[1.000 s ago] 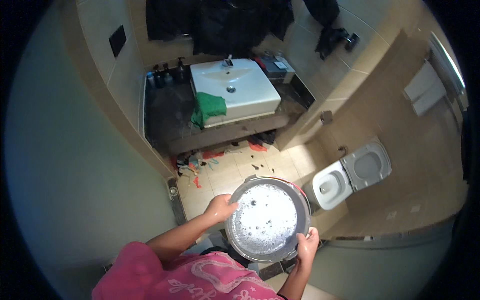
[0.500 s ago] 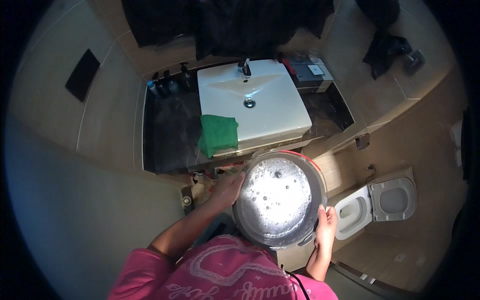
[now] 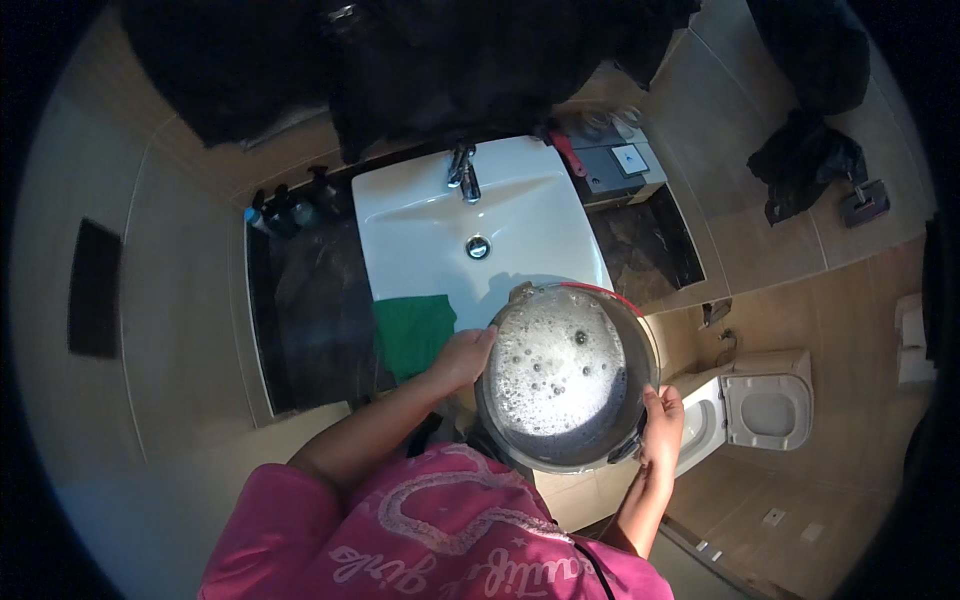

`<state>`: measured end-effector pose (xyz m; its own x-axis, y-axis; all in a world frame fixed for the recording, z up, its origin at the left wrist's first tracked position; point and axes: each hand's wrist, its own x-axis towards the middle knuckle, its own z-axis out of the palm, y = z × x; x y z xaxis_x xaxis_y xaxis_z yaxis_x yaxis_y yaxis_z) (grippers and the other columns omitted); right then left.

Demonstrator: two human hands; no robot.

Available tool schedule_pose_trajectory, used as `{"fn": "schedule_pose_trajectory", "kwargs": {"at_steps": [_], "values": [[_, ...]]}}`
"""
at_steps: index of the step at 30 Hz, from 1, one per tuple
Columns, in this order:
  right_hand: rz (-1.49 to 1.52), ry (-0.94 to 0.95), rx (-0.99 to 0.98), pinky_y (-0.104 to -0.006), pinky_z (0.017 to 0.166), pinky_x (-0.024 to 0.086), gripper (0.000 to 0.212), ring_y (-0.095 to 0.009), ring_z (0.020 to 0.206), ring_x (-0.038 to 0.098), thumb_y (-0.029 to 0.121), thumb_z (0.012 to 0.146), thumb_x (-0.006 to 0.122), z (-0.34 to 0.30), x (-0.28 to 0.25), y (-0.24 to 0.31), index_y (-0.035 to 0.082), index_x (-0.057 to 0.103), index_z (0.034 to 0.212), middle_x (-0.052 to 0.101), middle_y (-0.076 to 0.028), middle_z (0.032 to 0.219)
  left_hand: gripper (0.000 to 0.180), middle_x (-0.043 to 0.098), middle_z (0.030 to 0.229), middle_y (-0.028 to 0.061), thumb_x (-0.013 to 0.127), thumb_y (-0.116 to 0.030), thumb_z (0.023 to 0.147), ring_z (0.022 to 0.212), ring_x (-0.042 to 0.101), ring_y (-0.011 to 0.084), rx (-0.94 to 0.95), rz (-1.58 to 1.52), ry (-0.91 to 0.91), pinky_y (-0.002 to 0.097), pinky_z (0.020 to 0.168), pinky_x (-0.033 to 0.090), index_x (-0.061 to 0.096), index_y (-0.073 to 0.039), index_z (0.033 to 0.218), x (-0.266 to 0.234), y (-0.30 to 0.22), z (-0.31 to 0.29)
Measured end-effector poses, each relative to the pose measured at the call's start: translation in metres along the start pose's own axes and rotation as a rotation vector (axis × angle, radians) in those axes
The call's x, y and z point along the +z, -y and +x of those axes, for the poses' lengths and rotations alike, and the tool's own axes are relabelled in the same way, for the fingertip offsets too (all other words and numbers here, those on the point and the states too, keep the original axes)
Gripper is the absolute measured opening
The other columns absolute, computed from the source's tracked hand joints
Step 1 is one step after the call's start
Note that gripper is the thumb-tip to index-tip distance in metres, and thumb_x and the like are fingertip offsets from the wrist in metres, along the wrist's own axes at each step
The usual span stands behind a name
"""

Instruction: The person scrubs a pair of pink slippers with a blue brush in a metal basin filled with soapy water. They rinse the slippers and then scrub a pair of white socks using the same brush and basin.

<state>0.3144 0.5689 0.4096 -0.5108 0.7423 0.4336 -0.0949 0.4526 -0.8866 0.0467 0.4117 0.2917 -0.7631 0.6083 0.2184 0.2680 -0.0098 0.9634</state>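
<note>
Between my two hands I hold a grey bucket [image 3: 600, 440] with foamy, bubbly water [image 3: 560, 375] in it. My left hand [image 3: 467, 357] grips its left rim, and my right hand [image 3: 661, 425] is closed on the right side near a handle joint. A red grip shows on the handle along the far rim. The bucket hangs at the front edge of the white washbasin [image 3: 400, 235], covering its near right part. Draped over the basin's front left corner is a green cloth [image 3: 414, 333], just beyond my left hand.
A chrome tap [image 3: 466, 175] stands at the back of the basin. Several bottles [image 3: 285, 210] line the left of the dark counter [image 3: 315, 300]. Grey boxes [image 3: 605, 165] and a red-handled item [image 3: 567, 153] sit to the right. A toilet with raised lid [image 3: 765, 405] is at the right.
Both hands have brought the bucket closer to the basin, so it now overlaps the front edge. My view has shifted and turned with the movement.
</note>
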Motion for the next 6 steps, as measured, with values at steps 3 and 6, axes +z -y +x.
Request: {"fn": "schedule_pose_trajectory", "kwargs": {"at_steps": [3, 6], "values": [[-0.014, -0.059, 0.064, -0.0215, 0.065, 0.034, 0.016, -0.004, 0.071, 0.043, 0.010, 0.100, 0.060, 0.000, -0.007, -0.007, 0.008, 0.054, 0.085, 0.053, 0.006, 0.078, 0.061, 0.065, 0.080, 0.0207, 0.040, -0.050, 0.104, 0.080, 0.065, 0.0347, -0.001, 0.082, 0.091, 0.0486, 0.077, 0.047, 0.064, 0.005, 0.094, 0.001, 0.007, 0.012], [-0.096, -0.082, 0.148, -0.0222, 0.063, 0.033, 0.014, -0.004, 0.070, 0.042, 0.010, 0.100, 0.060, 0.009, 0.008, 0.017, 0.009, 0.055, 0.087, 0.052, 0.006, 0.077, 0.060, 0.065, 0.068, 0.0146, 0.039, -0.054, 0.103, 0.064, 0.064, 0.0307, -0.091, -0.014, 0.145, 0.0483, 0.071, 0.049, 0.065, -0.002, 0.088, 0.001, 0.002, 0.025]]}}
